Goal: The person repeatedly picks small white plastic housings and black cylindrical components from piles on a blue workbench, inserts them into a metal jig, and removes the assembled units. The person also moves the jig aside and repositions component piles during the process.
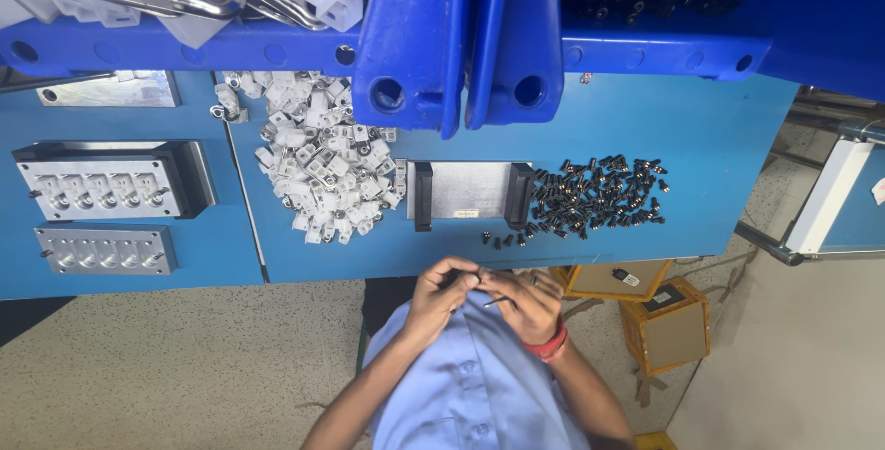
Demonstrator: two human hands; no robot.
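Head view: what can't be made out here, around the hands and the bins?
- Head view: what the left hand and right hand hold; too small, covered by fingers.
- Head view: blue bins, cut off by the top edge.
- Head view: black parts pile, single pieces too small to tell apart.

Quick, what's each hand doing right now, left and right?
Left hand: fingers pinched shut on a small part, too small to identify.
Right hand: closed around a thin dark pin.
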